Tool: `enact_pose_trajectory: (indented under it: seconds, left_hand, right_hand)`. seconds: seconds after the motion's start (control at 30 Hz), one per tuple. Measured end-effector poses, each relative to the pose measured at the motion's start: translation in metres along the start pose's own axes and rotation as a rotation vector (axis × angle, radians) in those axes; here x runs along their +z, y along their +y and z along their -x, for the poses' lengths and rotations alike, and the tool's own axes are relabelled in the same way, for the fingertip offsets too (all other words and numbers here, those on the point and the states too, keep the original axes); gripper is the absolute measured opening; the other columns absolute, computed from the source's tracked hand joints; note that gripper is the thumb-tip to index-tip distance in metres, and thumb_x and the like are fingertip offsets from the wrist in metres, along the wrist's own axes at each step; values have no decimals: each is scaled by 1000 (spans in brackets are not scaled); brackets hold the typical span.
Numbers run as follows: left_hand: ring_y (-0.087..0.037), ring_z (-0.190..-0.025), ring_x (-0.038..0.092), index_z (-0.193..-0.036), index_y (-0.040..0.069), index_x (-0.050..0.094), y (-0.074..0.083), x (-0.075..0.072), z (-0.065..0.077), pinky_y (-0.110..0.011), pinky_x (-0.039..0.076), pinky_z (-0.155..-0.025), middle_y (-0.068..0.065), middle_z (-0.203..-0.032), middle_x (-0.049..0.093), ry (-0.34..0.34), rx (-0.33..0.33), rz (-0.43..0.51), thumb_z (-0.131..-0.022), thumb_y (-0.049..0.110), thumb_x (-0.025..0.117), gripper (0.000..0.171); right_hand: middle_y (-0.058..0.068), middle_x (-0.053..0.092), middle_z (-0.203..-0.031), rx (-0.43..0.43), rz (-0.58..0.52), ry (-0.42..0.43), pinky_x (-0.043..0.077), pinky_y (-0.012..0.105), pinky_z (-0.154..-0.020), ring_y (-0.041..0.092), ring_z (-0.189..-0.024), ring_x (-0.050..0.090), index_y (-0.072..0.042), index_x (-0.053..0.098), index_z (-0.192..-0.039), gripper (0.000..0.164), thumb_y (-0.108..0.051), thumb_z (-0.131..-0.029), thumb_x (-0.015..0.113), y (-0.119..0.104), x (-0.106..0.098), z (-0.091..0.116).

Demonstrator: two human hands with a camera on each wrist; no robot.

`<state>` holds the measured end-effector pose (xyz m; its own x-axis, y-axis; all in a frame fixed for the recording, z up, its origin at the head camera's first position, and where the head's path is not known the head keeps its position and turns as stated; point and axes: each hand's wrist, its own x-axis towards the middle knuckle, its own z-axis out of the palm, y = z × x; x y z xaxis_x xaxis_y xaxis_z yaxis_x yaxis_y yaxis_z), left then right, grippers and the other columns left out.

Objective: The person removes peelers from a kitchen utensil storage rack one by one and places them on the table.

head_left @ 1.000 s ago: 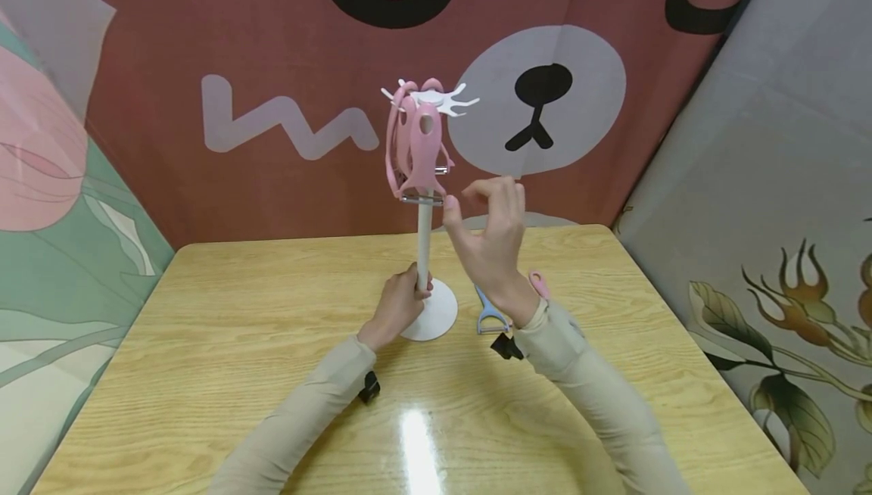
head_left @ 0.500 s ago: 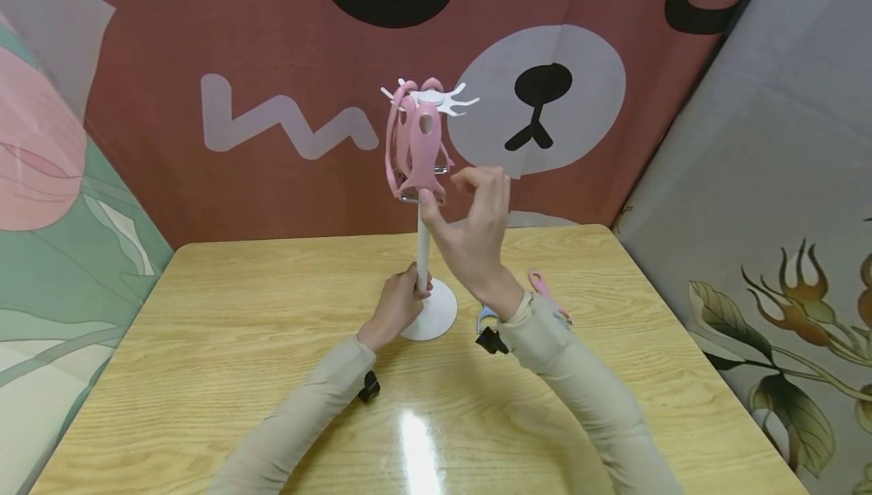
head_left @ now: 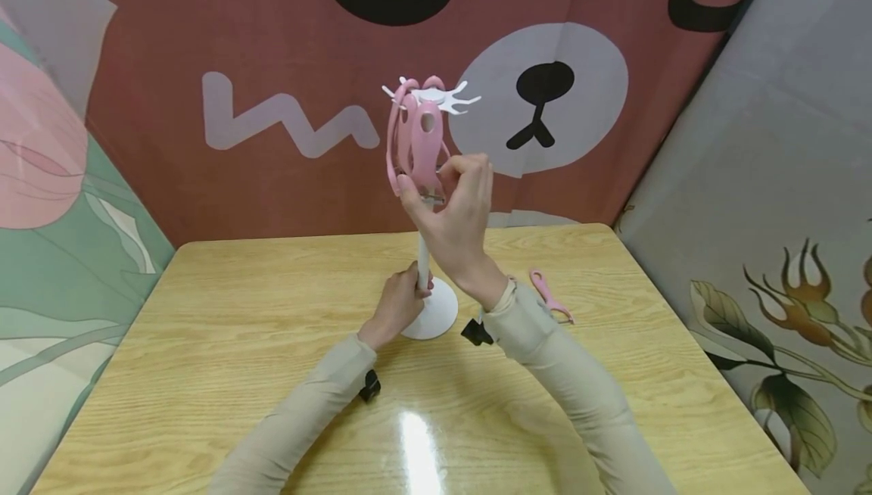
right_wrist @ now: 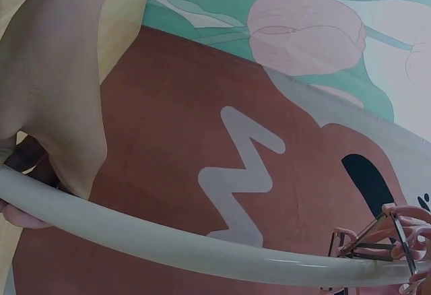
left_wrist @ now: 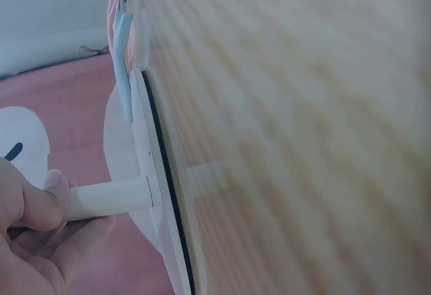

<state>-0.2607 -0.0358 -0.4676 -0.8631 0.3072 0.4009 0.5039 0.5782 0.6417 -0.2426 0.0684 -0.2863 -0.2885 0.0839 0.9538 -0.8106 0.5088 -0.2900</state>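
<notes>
A white stand with a slim pole [head_left: 424, 249], a round base [head_left: 441, 317] and a crown of hooks [head_left: 455, 101] is upright on the table. Several pink Y-shaped peelers hang from its left and front hooks. My left hand [head_left: 397, 302] grips the pole low down, just above the base. My right hand [head_left: 463, 222] has its thumb and index finger curled around the lower end of the front pink peeler [head_left: 427, 143], one on each side of it. In the right wrist view, the pole [right_wrist: 175, 241] runs to the peelers' metal blades; little of my right hand shows there.
Another pink peeler [head_left: 545, 294] lies on the wooden table [head_left: 272, 313] right of the stand. A blue peeler [left_wrist: 121, 46] beside the base is mostly covered by my right wrist in the head view. Printed fabric [head_left: 286, 18] hangs behind the table.
My right hand has moved left to the front pink peeler, its thumb and index finger spreading to either side. My left hand has stayed on the pole. The blue peeler has become covered.
</notes>
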Motion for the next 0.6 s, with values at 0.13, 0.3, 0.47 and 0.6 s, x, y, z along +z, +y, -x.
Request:
enact_pose_trajectory:
  seconds: [0.13, 0.3, 0.47, 0.6]
  left_hand:
    - [-23, -76, 65, -93, 1, 59, 0, 0, 0, -37, 55, -70, -7, -81, 63, -5, -12, -3, -86, -11, 69, 18]
    - [-23, -79, 66, -94, 1, 59, 1, -1, -1, -37, 56, -73, -9, -84, 65, -31, -41, -6, -86, -10, 69, 18]
    - [-23, -81, 66, -96, 1, 58, 1, -2, -1, -36, 56, -74, -11, -86, 65, -45, -37, -6, -87, -9, 68, 17]
    - [-24, -82, 66, -96, 1, 58, 2, -2, -1, -37, 56, -74, -13, -85, 65, -44, -29, 7, -88, -10, 66, 16]
  right_hand:
    - [11, 39, -86, 1, 10, 1, 31, 33, -66, 24, -78, 38, -4, 42, -93, 39, -30, -86, 69, 2, 1, -1]
    - [12, 41, -88, 7, 28, -9, 37, 33, -64, 26, -79, 42, -2, 44, -96, 35, -26, -88, 67, 4, 0, -2]
    - [13, 44, -88, 26, 42, -6, 40, 35, -65, 27, -81, 45, 0, 47, -98, 32, -26, -88, 63, 6, -1, -1]
    - [13, 45, -89, 15, 63, 14, 38, 36, -70, 27, -82, 45, 0, 48, -97, 33, -27, -87, 62, 6, -2, -2]
